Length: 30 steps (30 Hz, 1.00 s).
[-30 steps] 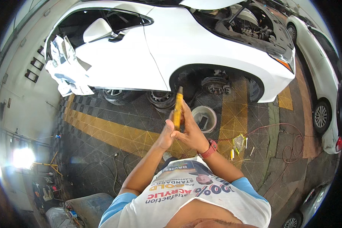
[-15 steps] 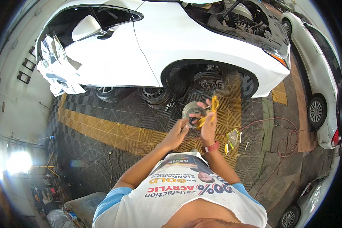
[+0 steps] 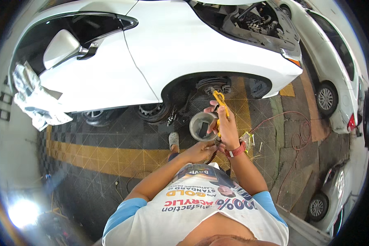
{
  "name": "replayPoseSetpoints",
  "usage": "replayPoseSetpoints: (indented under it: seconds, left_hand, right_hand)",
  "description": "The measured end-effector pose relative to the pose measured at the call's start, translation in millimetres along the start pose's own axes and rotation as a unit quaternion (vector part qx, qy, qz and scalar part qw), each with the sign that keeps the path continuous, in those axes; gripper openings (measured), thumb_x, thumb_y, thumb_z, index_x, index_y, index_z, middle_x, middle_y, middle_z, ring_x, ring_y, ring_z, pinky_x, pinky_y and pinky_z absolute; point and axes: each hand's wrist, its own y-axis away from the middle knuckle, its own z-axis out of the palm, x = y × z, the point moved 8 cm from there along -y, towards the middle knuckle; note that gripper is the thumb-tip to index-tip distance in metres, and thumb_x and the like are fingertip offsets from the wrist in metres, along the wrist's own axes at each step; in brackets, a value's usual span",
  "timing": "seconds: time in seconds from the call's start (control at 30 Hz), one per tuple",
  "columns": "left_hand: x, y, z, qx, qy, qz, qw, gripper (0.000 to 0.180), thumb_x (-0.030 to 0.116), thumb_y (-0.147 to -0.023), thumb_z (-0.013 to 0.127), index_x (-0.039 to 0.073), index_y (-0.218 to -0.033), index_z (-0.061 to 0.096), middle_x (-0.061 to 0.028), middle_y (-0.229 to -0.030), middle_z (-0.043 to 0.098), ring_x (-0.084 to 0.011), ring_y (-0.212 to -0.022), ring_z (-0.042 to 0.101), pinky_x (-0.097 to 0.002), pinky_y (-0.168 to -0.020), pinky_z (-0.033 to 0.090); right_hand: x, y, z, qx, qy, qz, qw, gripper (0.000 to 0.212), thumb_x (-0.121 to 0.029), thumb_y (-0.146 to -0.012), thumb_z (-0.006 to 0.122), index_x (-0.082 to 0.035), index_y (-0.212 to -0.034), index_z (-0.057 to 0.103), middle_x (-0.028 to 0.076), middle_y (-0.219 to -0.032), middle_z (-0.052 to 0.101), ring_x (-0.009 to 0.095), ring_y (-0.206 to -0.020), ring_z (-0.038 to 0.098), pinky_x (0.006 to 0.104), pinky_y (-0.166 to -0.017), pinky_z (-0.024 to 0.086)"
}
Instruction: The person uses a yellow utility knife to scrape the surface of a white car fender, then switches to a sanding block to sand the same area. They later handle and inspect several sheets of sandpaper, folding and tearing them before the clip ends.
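Observation:
My right hand (image 3: 228, 128) is closed around a yellow tool (image 3: 219, 100) that looks like an air blow gun, its tip toward the wheel arch. Fingers of the same hand also grip the rim of a clear plastic tub (image 3: 195, 130). Inside the tub lies a dark rectangular piece (image 3: 203, 128). At the lower end of the tool, my left hand (image 3: 201, 151) has its fingers closed on what looks like a hose end (image 3: 218, 142). A dark reddish hose hangs below, partly hidden by my hands.
In front stands a white car (image 3: 192, 53), its wheel off and the hub (image 3: 215, 85) exposed. A loose wheel (image 3: 151, 111) lies beside it. A red hose (image 3: 293, 112) runs over the tiled floor at right, near a small plastic packet (image 3: 247, 138). Another car (image 3: 336, 69) is parked beyond.
My left hand has moved right, to the lower end of the yellow tool. The tool has turned more upright, and the tub has tilted open toward me. My view has shifted, and my foot now shows.

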Motion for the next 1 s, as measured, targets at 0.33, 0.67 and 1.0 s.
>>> replayPoseSetpoints:
  seconds: [0.33, 0.67, 1.0]
  left_hand:
    - [99.2, 12.9, -313.1, 0.343, -0.022, 0.177, 0.922, 0.052, 0.025, -0.111, 0.062, 0.003, -0.157, 0.050, -0.0162, -0.161, 0.054, -0.0327, -0.145, 0.055, -0.0468, -0.121, 0.043]
    - [176.7, -39.4, -333.9, 0.198, 0.022, 0.275, 0.940, 0.056, 0.039, -0.114, 0.055, 0.004, -0.158, 0.051, -0.0148, -0.157, 0.058, -0.0305, -0.150, 0.051, -0.0439, -0.127, 0.036]
    - [169.5, -49.1, -299.9, 0.268, -0.610, 0.242, 0.705, 0.061, 0.033, -0.102, 0.068, 0.008, -0.156, 0.055, -0.0112, -0.167, 0.046, -0.0322, -0.160, 0.033, -0.0629, -0.133, 0.014]
  right_hand:
    - [-52.6, -61.9, 123.7, -0.046, 0.100, 0.022, 0.994, 0.043, -0.040, -0.115, 0.055, -0.003, -0.135, 0.064, 0.002, -0.089, 0.068, 0.004, -0.052, 0.058, 0.0215, -0.047, 0.048]
    - [-61.0, -67.5, 86.1, 0.160, 0.074, 0.011, 0.984, 0.050, -0.047, -0.113, 0.058, -0.002, -0.131, 0.065, -0.001, -0.081, 0.059, 0.004, -0.052, 0.055, 0.0203, -0.045, 0.044]
    - [-66.4, -79.5, 69.9, 0.115, 0.083, 0.031, 0.989, 0.051, -0.050, -0.112, 0.058, -0.001, -0.124, 0.068, -0.001, -0.076, 0.060, 0.006, -0.047, 0.055, 0.0218, -0.044, 0.043]
